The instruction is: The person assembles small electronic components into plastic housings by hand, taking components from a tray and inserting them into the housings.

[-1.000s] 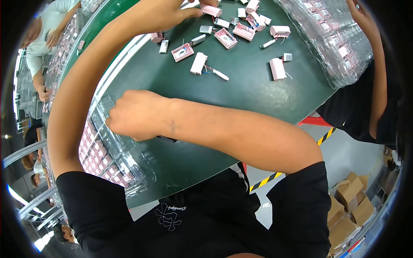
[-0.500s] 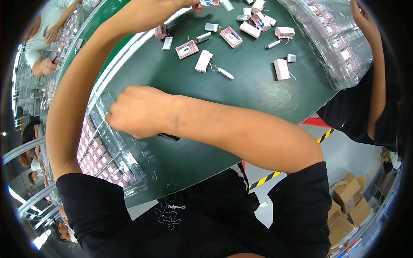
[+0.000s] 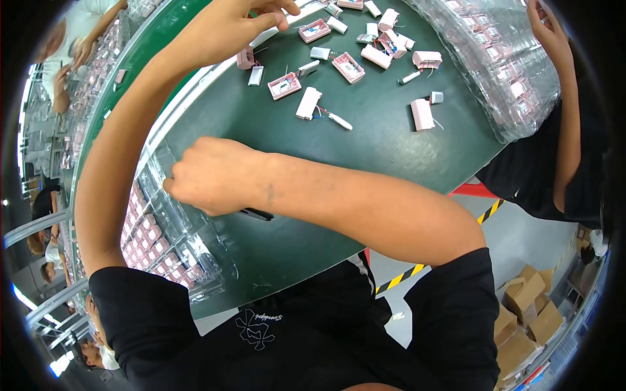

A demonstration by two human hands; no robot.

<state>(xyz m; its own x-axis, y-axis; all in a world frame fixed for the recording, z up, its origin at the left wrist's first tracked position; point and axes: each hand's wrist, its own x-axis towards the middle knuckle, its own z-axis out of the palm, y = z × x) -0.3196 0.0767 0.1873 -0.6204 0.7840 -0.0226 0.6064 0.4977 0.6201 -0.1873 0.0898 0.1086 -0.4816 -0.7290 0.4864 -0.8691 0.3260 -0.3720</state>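
Pink casings [image 3: 349, 68] appear under handling: the left hand [image 3: 241, 27], fingers parted, likely requires alignment before grasping; the right hand's [image 3: 212, 176] grip is indeterminable.

Holds the left hand [image 3: 241, 29] loosely spread by the far left edge of the green surface [image 3: 385, 137]. Balls the right hand [image 3: 210, 174] at near left, beside a clear tray [image 3: 212, 260] of pink parts [image 3: 149, 231] and near a partly hidden dark object [image 3: 259, 214]. Shows pink casings [image 3: 349, 67] and small pale pieces [image 3: 340, 122] scattered about the far middle.
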